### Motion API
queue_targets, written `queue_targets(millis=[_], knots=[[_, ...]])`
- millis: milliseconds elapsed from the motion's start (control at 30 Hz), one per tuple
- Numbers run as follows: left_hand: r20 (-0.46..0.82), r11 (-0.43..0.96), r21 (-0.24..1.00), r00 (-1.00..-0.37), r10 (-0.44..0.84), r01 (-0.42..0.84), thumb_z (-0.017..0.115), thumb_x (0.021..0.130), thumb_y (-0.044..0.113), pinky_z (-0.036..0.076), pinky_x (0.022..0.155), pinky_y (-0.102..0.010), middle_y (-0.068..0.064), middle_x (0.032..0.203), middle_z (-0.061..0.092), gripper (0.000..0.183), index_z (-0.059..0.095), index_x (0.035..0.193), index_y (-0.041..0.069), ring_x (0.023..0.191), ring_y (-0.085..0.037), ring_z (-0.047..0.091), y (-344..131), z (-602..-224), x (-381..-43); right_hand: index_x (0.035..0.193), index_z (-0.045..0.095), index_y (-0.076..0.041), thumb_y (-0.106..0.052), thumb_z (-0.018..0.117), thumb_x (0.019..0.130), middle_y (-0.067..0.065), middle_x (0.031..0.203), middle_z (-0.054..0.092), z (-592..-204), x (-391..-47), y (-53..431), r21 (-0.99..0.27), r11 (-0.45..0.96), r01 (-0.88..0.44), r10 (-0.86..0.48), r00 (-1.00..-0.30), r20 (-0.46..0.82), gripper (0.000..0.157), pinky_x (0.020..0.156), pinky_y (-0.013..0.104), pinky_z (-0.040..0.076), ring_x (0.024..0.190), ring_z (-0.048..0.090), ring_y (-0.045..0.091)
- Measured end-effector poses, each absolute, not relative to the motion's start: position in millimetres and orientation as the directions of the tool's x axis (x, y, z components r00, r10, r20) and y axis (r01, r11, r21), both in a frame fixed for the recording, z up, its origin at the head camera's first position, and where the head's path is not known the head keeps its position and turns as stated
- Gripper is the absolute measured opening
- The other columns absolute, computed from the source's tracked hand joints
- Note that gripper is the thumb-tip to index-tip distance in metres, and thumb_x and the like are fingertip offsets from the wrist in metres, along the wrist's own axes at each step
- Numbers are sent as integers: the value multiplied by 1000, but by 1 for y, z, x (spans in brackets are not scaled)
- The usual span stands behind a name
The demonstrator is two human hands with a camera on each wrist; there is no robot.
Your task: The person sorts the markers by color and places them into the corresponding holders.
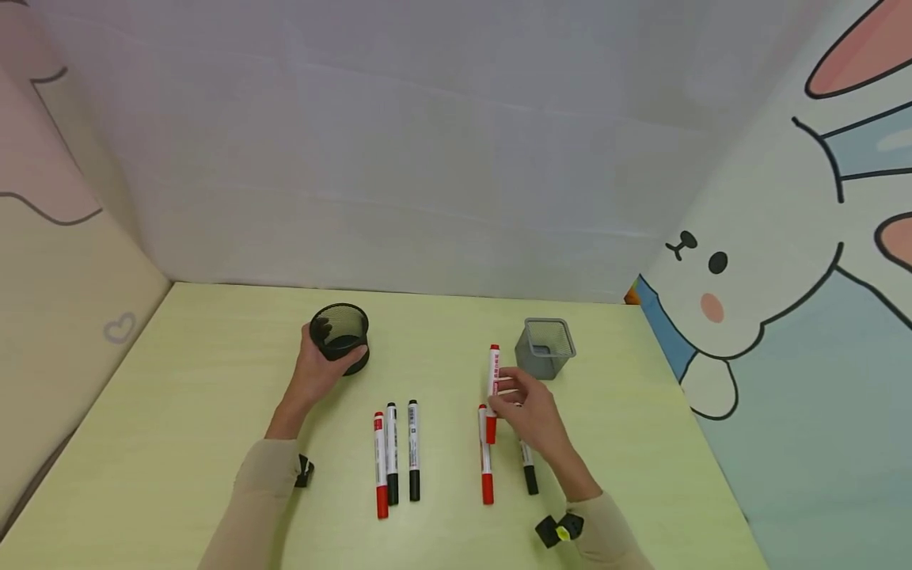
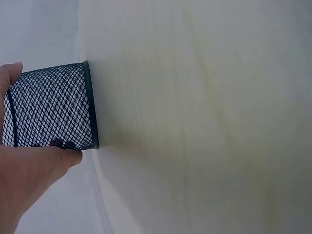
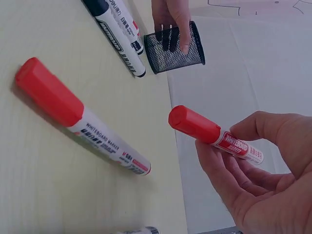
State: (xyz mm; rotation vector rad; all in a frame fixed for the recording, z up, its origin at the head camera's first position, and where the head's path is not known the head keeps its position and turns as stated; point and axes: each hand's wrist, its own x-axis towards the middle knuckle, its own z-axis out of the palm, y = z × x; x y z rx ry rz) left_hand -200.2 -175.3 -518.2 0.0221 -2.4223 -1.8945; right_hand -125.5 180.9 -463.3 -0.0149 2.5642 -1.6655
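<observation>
The left hand (image 1: 317,378) grips a black mesh pen cup (image 2: 53,107); the right hand (image 1: 530,408) pinches a red-capped whiteboard marker (image 3: 197,125) above the counter (image 1: 641,443). A steady cup and firm pinch should help.

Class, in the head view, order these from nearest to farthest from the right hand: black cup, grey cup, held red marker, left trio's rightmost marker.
From the right hand:
1. Held red marker: in its grasp.
2. Grey cup: just beyond the hand.
3. Left trio's rightmost marker: to the hand's left.
4. Black cup: farther left, in the left hand.
</observation>
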Motion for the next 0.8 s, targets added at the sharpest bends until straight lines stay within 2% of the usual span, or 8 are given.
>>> queue_targets(millis=[233,433,800], knots=[[53,255,966,-997,-49,39,83,88,21,30,115,-56,-26,154,33,95,20,156,0,143,-42,35,-176,-521,-203,130,62,-1,0,70,92,17,110,71,-454,-137,164,-949,316,-14,-83,-996,-13,39,77,37,61,91,72,25],[-25,283,958,-998,-50,-39,83,88,31,31,115,-56,-25,155,35,97,18,156,5,144,-41,35,-179,-522,-206,130,63,-5,-3,72,92,15,112,71,-444,-148,149,-953,300,-39,-105,-994,8,40,82,51,59,92,72,26],[-43,280,958,-998,-53,-56,83,87,31,31,115,-56,-23,157,36,97,19,155,6,144,-41,35,-179,-520,-206,132,61,-5,-6,71,94,15,113,69,-428,-172,118,-972,215,-100,-118,-990,75,40,84,45,60,95,72,25]])
